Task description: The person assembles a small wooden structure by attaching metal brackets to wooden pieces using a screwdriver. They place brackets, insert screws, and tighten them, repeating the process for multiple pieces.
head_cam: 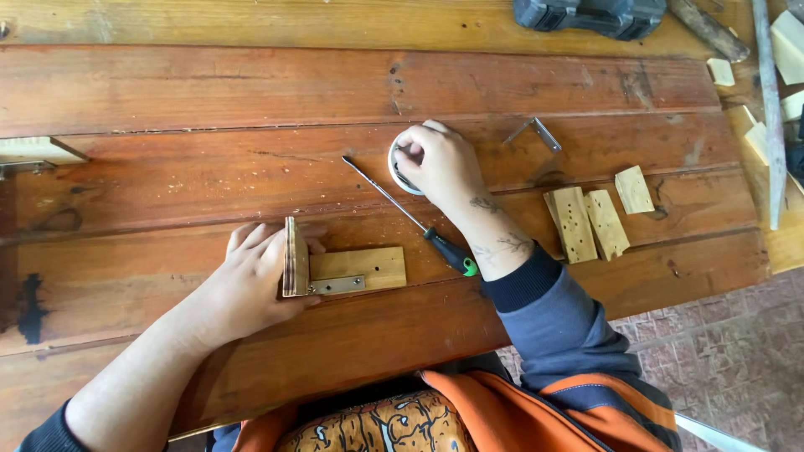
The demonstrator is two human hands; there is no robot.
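My left hand [251, 280] presses against an upright wooden piece [295, 257] that meets a flat wooden block [360, 266] at a right angle, with a metal corner bracket [337, 286] along their lower edge. My right hand [444, 163] reaches into a small round white container [395, 165], fingers curled inside it; what they hold is hidden. A screwdriver with a black and green handle [448, 251] lies on the table between the two hands, its shaft pointing up-left.
The work rests on a reddish plank table [209, 167]. A loose metal bracket [536, 131] lies right of the container. Small wooden blocks with holes [586, 222] sit at the right. A dark power tool [590, 15] is at the far edge. A wood piece [33, 151] is at the left.
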